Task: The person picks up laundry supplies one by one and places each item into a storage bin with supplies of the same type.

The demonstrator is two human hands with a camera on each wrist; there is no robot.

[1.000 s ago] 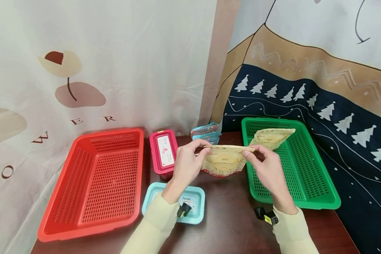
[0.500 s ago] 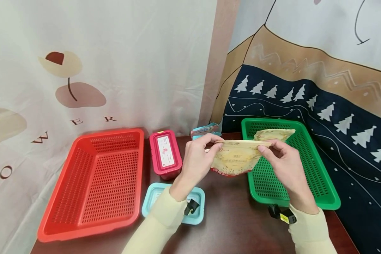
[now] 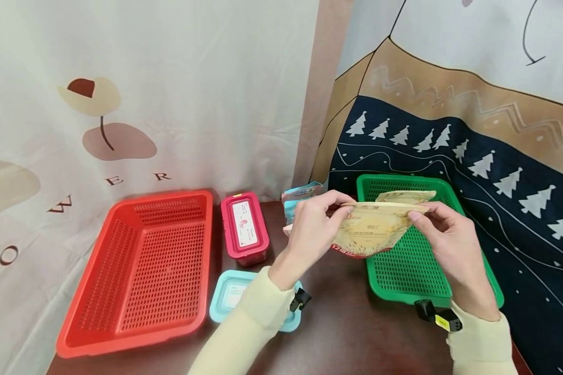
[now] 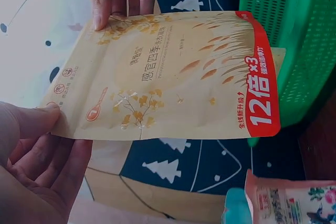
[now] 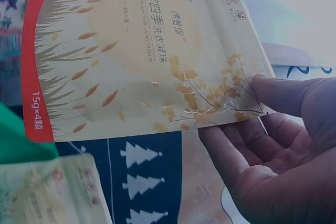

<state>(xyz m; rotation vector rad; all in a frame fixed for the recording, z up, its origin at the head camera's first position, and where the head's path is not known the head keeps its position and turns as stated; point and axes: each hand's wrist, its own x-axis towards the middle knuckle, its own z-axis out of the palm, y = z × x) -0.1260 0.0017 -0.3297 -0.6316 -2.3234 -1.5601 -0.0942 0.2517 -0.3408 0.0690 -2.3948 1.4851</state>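
A cream laundry capsule pouch (image 3: 370, 229) with a red bottom band hangs from both hands. The left hand (image 3: 314, 229) pinches its top corner on one side, thumb on the printed face. On the other side, the right hand (image 3: 450, 239) grips the opposite top corner between thumb and fingers. In the right wrist view the pouch's printed front (image 5: 142, 61) fills much of the frame. It overlaps the left edge of the green basket (image 3: 399, 265) in the head view. Behind it, a similar cream pouch (image 3: 405, 196) stands in that basket.
A red basket (image 3: 169, 271) sits at the left of the dark table. Between the baskets stand a magenta lidded box (image 3: 244, 224) and a light-blue lidded box (image 3: 232, 294), partly behind the left forearm. Blue-and-pink packets (image 3: 300, 194) are at the back, partly hidden by the left hand.
Both hands have carried the pouch to the right, from over the table to partly over the green basket. It covers more of the pouch behind it.
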